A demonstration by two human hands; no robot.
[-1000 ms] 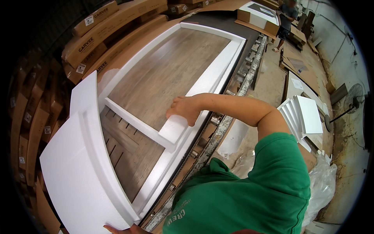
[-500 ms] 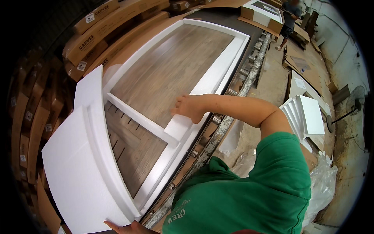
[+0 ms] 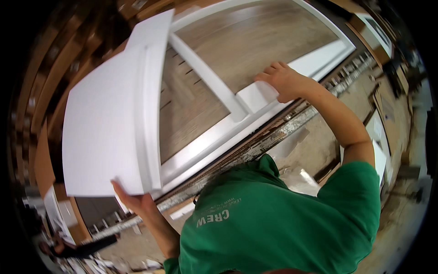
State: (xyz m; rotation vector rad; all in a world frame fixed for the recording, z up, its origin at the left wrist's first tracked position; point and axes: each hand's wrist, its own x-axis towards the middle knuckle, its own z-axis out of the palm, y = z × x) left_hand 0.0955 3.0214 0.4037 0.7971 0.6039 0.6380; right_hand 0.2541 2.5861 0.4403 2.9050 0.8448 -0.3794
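My left hand grips the near edge of a large white panel. Its thumb lies on top, and its fingers are partly hidden beneath. A raised ridge runs along the panel's right side. My right hand is bent over a white strip, fingertips at its far side; whether it grips or only rests there I cannot tell. Under both lies a white frame around grey-brown wood-look board. A white crossbar divides it, with dark slots in the near section.
Brown cartons are stacked at the left. A roller conveyor rail runs along the work's near side. Another boxed white unit stands at the far right. A person shows at the lower left, another at the far right.
My view has swung, so the work appears shifted up and rightward. My left hand and forearm now show more fully at the panel's near edge. My right hand stays by the strip's end.
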